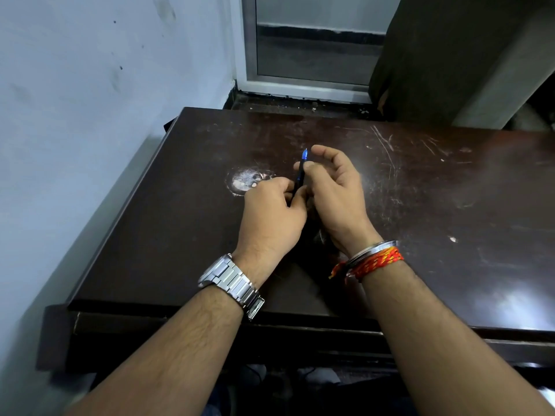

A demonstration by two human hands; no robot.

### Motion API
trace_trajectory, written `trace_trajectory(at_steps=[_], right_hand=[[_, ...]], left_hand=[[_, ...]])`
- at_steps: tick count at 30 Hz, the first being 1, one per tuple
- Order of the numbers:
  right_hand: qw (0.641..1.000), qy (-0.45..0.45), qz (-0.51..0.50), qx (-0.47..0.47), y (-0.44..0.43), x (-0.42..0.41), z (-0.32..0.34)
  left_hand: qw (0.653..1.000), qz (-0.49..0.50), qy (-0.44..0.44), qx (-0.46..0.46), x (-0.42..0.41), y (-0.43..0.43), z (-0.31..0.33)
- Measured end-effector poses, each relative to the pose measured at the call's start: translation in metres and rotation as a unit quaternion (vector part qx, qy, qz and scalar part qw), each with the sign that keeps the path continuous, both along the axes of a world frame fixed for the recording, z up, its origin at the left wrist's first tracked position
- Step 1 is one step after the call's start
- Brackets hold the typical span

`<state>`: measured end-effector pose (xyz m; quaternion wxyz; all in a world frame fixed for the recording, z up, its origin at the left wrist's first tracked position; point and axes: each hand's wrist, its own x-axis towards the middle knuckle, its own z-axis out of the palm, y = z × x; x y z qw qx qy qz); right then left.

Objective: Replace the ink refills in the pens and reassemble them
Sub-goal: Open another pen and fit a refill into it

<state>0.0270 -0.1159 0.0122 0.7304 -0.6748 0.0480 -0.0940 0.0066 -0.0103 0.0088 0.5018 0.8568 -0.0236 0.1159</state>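
Observation:
A slim dark pen [300, 175] with a blue tip stands nearly upright above the middle of the dark wooden table [420, 205]. My left hand [270, 214], with a metal watch at the wrist, grips the pen's lower end. My right hand [336, 187], with a steel bangle and red thread at the wrist, pinches the pen's upper part between thumb and fingers; its index finger curls above the tip. The pen's lower end is hidden inside my hands. No other pens or refills show.
A worn pale patch [246, 181] marks the tabletop left of my hands. A pale wall [90, 115] runs along the table's left side. A glass door [309, 40] and a dark curtain [450, 55] stand behind the far edge.

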Motion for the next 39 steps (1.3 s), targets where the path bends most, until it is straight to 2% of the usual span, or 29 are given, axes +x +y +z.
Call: trace_trajectory(at_steps=[4,8,12,16,20,24,29,34,39], right_hand=[[0.998,-0.018,-0.007,-0.059,0.0015,-0.0001,-0.0022],[1.0,0.007,0.02,0.001,0.0014,0.0004,0.0],[0.997,-0.015,-0.017,-0.067,0.0016,-0.0009,-0.0011],[1.0,0.001,0.015,-0.002,0.0013,-0.0015,0.0023],[0.998,-0.014,-0.001,-0.066,0.0026,-0.0029,0.0002],[1.0,-0.008,0.018,-0.012,0.0017,-0.0023,0.0012],[0.998,-0.018,-0.034,-0.059,0.0018,-0.0017,-0.0008],[1.0,0.0,-0.028,0.006,-0.001,-0.0006,0.0011],[0.995,-0.021,-0.043,-0.091,0.0016,-0.0027,-0.0023]], left_hand=[[1.0,0.006,0.004,0.009,0.0015,0.0007,-0.0012],[1.0,-0.001,0.008,0.003,0.0011,0.0006,-0.0007],[1.0,0.002,0.003,0.011,0.0018,-0.0004,-0.0011],[1.0,0.0,0.001,0.0,0.0002,-0.0002,-0.0001],[1.0,0.006,0.0,0.015,0.0021,0.0009,-0.0017],[1.0,0.001,-0.001,0.008,0.0009,0.0005,-0.002],[1.0,0.005,0.0,0.003,0.0024,0.0004,-0.0027],[1.0,0.002,0.007,-0.001,0.0012,0.0003,-0.0021],[1.0,-0.003,0.004,0.012,0.0016,0.0004,-0.0014]])
